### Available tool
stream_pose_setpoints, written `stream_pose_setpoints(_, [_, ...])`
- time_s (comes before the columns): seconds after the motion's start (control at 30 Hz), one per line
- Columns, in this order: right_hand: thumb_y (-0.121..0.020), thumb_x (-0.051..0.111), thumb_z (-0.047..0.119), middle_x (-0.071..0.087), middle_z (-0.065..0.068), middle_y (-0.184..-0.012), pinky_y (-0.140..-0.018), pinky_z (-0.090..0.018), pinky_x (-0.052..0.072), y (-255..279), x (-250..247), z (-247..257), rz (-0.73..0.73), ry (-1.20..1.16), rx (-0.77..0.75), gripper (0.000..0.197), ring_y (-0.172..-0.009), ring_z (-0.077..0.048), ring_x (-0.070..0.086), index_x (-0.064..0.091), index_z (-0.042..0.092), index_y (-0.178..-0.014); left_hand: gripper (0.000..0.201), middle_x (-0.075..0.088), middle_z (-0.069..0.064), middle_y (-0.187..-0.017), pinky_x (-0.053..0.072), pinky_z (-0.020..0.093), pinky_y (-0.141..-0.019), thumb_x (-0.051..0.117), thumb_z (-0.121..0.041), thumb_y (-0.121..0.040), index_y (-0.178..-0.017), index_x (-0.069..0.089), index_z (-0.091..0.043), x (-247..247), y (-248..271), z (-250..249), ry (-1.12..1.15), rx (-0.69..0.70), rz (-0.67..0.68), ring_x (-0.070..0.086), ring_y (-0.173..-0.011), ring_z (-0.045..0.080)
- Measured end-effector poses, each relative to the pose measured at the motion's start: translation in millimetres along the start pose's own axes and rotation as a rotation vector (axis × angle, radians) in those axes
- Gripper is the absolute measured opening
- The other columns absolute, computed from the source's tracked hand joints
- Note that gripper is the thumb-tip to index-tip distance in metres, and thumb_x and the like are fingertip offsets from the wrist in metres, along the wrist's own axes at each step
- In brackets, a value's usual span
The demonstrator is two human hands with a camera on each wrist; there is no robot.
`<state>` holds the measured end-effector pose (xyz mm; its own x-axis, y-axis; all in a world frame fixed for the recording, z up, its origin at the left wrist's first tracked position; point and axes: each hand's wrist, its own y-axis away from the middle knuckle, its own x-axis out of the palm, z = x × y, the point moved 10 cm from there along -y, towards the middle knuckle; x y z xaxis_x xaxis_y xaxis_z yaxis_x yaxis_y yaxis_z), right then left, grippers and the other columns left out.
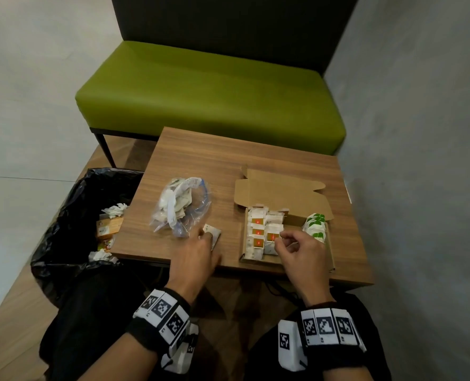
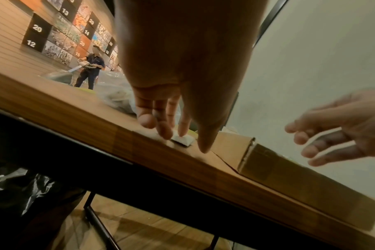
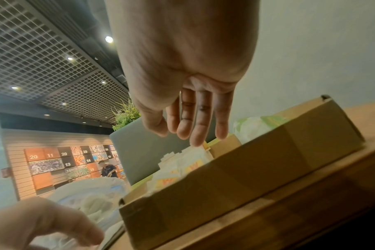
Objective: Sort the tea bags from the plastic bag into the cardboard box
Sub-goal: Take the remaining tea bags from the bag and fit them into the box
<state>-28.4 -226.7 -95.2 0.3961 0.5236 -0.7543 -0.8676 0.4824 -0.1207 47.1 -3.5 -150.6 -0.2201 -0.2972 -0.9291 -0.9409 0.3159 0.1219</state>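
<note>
A clear plastic bag (image 1: 178, 207) with several white tea bags lies on the left of the wooden table (image 1: 200, 158). To its right the cardboard box (image 1: 277, 188) stands open, with orange-tagged tea bags (image 1: 258, 232) in rows and green-tagged ones (image 1: 316, 225) at its right end. One loose tea bag (image 1: 215, 231) lies flat on the table between bag and box. My left hand (image 1: 205, 235) rests straight fingertips (image 2: 165, 133) on that tea bag (image 2: 183, 140). My right hand (image 1: 280, 239) hovers over the box's near end, fingers (image 3: 197, 133) relaxed and holding nothing.
A bin lined with a black bag (image 1: 71, 215) stands left of the table, with wrappers and tissues inside. Behind the table is a green bench (image 1: 209, 100), and a grey wall (image 1: 420, 160) runs along the right. A person (image 2: 90, 67) stands far off.
</note>
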Motion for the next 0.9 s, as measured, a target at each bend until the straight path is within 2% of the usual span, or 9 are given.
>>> stream_pose_setpoints(0.17, [-0.086, 0.073, 0.031, 0.068, 0.010, -0.079, -0.068, -0.035, 0.059, 7, 9, 23, 0.035, -0.011, -0.068, 0.018, -0.070, -0.004, 0.063, 0.075, 0.021, -0.101, 0.053, 0.047, -0.003, -0.132, 0.057, 0.030, -0.078, 0.074, -0.042, -0.081, -0.128, 0.055, -0.022, 12, 10, -2, -0.088, 0.078, 0.047, 0.061, -0.103, 0.015])
stream_pose_setpoints(0.3, [-0.087, 0.072, 0.030, 0.068, 0.013, -0.082, -0.069, -0.034, 0.057, 16, 17, 41, 0.068, 0.006, -0.130, 0.016, -0.072, -0.004, 0.062, 0.075, 0.023, -0.101, 0.026, 0.059, -0.006, -0.114, 0.055, 0.029, -0.075, 0.070, -0.027, -0.087, -0.112, 0.066, -0.027, 7, 19, -3, -0.143, 0.150, 0.004, 0.059, -0.101, 0.013])
stream_pose_setpoints(0.37, [-0.088, 0.071, 0.028, 0.068, 0.012, -0.085, -0.070, -0.034, 0.057, 23, 22, 52, 0.086, 0.013, -0.187, 0.014, -0.074, -0.005, 0.061, 0.075, 0.023, -0.100, 0.018, 0.063, -0.007, -0.111, 0.055, 0.031, -0.077, 0.066, -0.027, -0.089, -0.107, 0.070, -0.028, 2, 20, -1, -0.128, 0.164, -0.015, 0.057, -0.102, 0.013])
stream_pose_setpoints(0.5, [-0.089, 0.069, 0.028, 0.067, 0.010, -0.100, -0.082, -0.029, 0.053, 34, 37, 71, 0.170, 0.043, -0.294, 0.019, -0.094, -0.007, 0.060, 0.073, 0.022, -0.106, 0.014, 0.071, -0.007, -0.098, 0.049, 0.034, -0.074, 0.068, -0.029, -0.088, -0.100, 0.073, -0.027, -27, 23, -4, -0.042, 0.212, -0.131, 0.060, -0.094, 0.018])
stream_pose_setpoints(0.57, [-0.090, 0.068, 0.030, 0.063, 0.010, -0.112, -0.092, -0.026, 0.048, 36, 47, 80, 0.251, 0.061, -0.320, 0.028, -0.107, -0.007, 0.054, 0.068, 0.025, -0.118, 0.012, 0.074, -0.007, -0.091, 0.046, 0.035, -0.072, 0.070, -0.026, -0.086, -0.097, 0.074, -0.025, -49, 26, -12, -0.008, 0.261, -0.203, 0.062, -0.086, 0.019])
stream_pose_setpoints(0.67, [-0.092, 0.067, 0.030, 0.055, 0.013, -0.124, -0.099, -0.023, 0.039, 35, 51, 92, 0.330, 0.004, -0.325, 0.041, -0.118, -0.003, 0.045, 0.060, 0.028, -0.132, 0.016, 0.073, -0.012, -0.093, 0.046, 0.035, -0.074, 0.061, -0.029, -0.089, -0.100, 0.072, -0.026, -74, 31, -28, 0.082, 0.396, -0.223, 0.059, -0.088, 0.015])
stream_pose_setpoints(0.77, [-0.092, 0.067, 0.029, 0.064, 0.012, -0.109, -0.089, -0.029, 0.048, 33, 44, 99, 0.329, -0.121, -0.325, 0.024, -0.104, -0.005, 0.055, 0.069, 0.026, -0.116, 0.024, 0.069, -0.016, -0.092, 0.046, 0.035, -0.076, 0.050, -0.036, -0.093, -0.101, 0.070, -0.027, -94, 36, -38, 0.242, 0.470, -0.181, 0.053, -0.084, 0.007])
stream_pose_setpoints(0.83, [-0.091, 0.068, 0.028, 0.068, 0.014, -0.097, -0.080, -0.032, 0.053, 34, 36, 97, 0.306, -0.205, -0.304, 0.014, -0.093, -0.003, 0.061, 0.073, 0.027, -0.104, 0.021, 0.067, -0.018, -0.093, 0.046, 0.031, -0.076, 0.055, -0.036, -0.093, -0.107, 0.068, -0.029, -104, 38, -39, 0.393, 0.464, -0.172, 0.053, -0.083, 0.004])
stream_pose_setpoints(0.9, [-0.090, 0.071, 0.022, 0.071, 0.014, -0.096, -0.080, -0.028, 0.055, 35, 25, 86, 0.268, -0.327, -0.219, 0.016, -0.094, -0.002, 0.064, 0.073, 0.027, -0.105, 0.027, 0.065, -0.018, -0.101, 0.047, 0.024, -0.075, 0.062, -0.034, -0.092, -0.119, 0.064, -0.030, -109, 39, -35, 0.552, 0.417, -0.169, 0.056, -0.086, 0.006])
